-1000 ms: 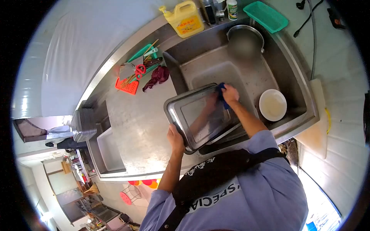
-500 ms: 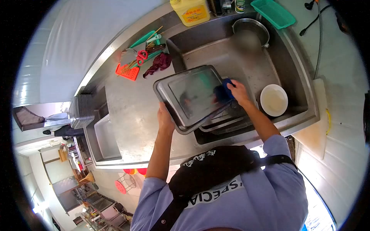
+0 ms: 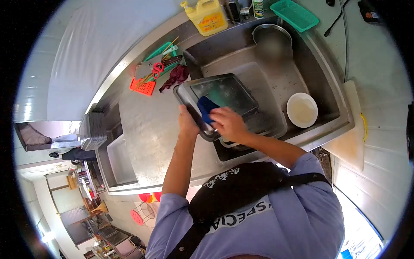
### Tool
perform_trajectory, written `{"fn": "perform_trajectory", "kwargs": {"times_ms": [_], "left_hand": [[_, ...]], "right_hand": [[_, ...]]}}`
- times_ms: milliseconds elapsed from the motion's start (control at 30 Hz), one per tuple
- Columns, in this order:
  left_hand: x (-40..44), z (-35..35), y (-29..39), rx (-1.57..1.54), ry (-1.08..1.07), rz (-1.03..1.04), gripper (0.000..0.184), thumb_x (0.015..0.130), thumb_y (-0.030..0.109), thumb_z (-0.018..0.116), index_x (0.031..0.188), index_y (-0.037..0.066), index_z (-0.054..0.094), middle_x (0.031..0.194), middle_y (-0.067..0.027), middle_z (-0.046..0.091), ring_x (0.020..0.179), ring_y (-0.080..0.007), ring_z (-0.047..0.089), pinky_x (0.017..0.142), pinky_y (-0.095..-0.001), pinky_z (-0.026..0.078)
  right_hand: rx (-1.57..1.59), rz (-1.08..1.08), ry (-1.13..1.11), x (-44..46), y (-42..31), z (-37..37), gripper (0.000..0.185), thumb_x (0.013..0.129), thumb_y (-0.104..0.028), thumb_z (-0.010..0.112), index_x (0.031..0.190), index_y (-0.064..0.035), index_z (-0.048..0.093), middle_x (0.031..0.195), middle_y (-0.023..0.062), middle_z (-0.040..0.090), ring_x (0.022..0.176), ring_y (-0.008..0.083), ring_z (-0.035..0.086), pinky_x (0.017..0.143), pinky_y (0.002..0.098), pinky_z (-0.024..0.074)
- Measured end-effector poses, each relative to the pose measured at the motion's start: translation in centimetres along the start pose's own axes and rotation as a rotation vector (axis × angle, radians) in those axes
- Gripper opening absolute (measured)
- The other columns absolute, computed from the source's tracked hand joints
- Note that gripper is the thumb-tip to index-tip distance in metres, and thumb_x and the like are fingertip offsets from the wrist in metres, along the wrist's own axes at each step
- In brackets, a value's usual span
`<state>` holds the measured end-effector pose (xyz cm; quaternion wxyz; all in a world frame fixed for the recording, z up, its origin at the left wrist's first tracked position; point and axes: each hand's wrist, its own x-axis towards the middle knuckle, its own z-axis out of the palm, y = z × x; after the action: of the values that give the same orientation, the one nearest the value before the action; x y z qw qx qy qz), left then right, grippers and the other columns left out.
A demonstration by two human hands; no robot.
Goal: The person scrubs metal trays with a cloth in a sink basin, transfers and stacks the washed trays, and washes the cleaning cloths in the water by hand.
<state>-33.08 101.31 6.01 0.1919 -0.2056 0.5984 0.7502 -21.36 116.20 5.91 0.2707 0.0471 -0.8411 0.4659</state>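
Note:
A rectangular metal tray (image 3: 230,93) is tilted over the near left part of the sink. My left hand (image 3: 188,121) is closed on the tray's left rim, thumb upward. My right hand (image 3: 229,124) presses a dark blue cloth (image 3: 206,106) against the tray's left side; its fingers are bent over the cloth and slightly blurred. Below the held tray, another metal tray (image 3: 276,123) lies in the sink, partly hidden. To its right sits a white bowl (image 3: 302,110) with cloudy liquid in it.
A round metal pot (image 3: 272,32) stands in the sink's far corner. Scissors (image 3: 158,70), a dark red cloth (image 3: 175,79) and an orange slotted tool (image 3: 143,85) lie on the steel counter (image 3: 151,129). A yellow jug (image 3: 206,18) and a green basket (image 3: 295,15) stand behind.
My right hand has moved left across the tray with the blue cloth, from its right edge to its left side. The held tray has tilted, and my left hand keeps its rim.

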Motion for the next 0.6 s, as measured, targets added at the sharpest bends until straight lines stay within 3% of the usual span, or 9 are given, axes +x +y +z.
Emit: {"fn": "perform_trajectory", "kwargs": {"times_ms": [67,133,233,300,400,500,567,600], "left_hand": [[-2.8,1.6,2.6,-0.052,0.028,-0.062,0.050,0.097,0.041,0.030,0.118,-0.001,0.049,0.116,-0.0140,0.055,0.103,-0.0281,0.056,0.088,-0.0427,0.048],[-1.0,-1.3,2.4,-0.067,-0.032,-0.026,0.052,0.097,0.039,0.029,0.126,-0.001,0.044,0.125,-0.0153,0.051,0.113,-0.0312,0.051,0.095,-0.0455,0.043],[0.1,-3.3,3.3,-0.127,-0.066,-0.003,0.051,0.098,0.036,0.029,0.128,-0.002,0.041,0.128,-0.0160,0.049,0.117,-0.0313,0.049,0.098,-0.0454,0.041],[-0.1,-3.5,3.9,-0.128,-0.029,0.028,0.052,0.098,0.037,0.028,0.129,-0.002,0.041,0.129,-0.0160,0.048,0.118,-0.0309,0.048,0.099,-0.0451,0.040],[-0.6,-3.7,4.5,-0.162,-0.029,0.069,0.052,0.098,0.038,0.028,0.130,-0.001,0.040,0.130,-0.0151,0.048,0.118,-0.0303,0.048,0.100,-0.0443,0.039],[-1.2,-3.4,5.1,-0.174,-0.056,0.106,0.051,0.098,0.038,0.029,0.129,0.000,0.041,0.129,-0.0140,0.049,0.118,-0.0303,0.047,0.100,-0.0441,0.038],[-1.4,-3.0,4.8,-0.171,-0.055,0.111,0.051,0.098,0.038,0.028,0.130,0.000,0.041,0.129,-0.0135,0.048,0.119,-0.0305,0.047,0.101,-0.0439,0.037],[-1.2,-2.8,4.5,-0.165,-0.048,0.105,0.051,0.098,0.038,0.028,0.130,0.000,0.040,0.130,-0.0134,0.048,0.120,-0.0305,0.046,0.102,-0.0438,0.037]], "right_hand": [[-0.108,0.066,0.040,-1.8,3.8,-0.5,0.024,0.073,-0.010,0.064,0.097,-0.0098,0.064,0.104,0.0072,0.059,0.095,0.0295,0.055,0.080,0.0397,0.0484],[-0.269,0.197,0.035,-3.2,8.9,-1.5,0.026,0.076,-0.010,0.060,0.102,-0.0101,0.064,0.107,0.0079,0.060,0.099,0.0305,0.055,0.082,0.0405,0.0485],[-0.300,0.770,-0.091,-6.5,18.4,-1.6,0.032,0.080,-0.012,0.058,0.112,-0.0109,0.062,0.118,0.0122,0.058,0.108,0.0360,0.052,0.090,0.0409,0.0444],[-0.447,0.899,-0.338,-9.0,22.5,-1.4,0.033,0.082,-0.015,0.059,0.115,-0.0107,0.062,0.122,0.0133,0.056,0.111,0.0356,0.051,0.092,0.0400,0.0435],[-0.461,0.822,-0.724,-11.4,27.5,-0.9,0.033,0.082,-0.018,0.057,0.113,-0.0073,0.062,0.112,0.0165,0.061,0.103,0.0334,0.058,0.088,0.0396,0.0472],[0.209,1.080,-0.164,-9.7,22.7,-2.0,0.038,0.081,-0.022,0.063,0.114,-0.0040,0.060,0.110,0.0165,0.062,0.103,0.0290,0.059,0.088,0.0368,0.0467],[0.209,0.861,-0.251,-6.0,17.0,-3.6,0.036,0.081,-0.018,0.067,0.113,-0.0042,0.060,0.103,0.0096,0.062,0.083,0.0175,0.059,0.075,0.0305,0.0481],[0.222,0.765,-0.262,-3.9,12.2,-4.8,0.033,0.081,-0.018,0.068,0.109,-0.0032,0.061,0.098,0.0083,0.062,0.076,0.0169,0.058,0.071,0.0310,0.0483]]}}
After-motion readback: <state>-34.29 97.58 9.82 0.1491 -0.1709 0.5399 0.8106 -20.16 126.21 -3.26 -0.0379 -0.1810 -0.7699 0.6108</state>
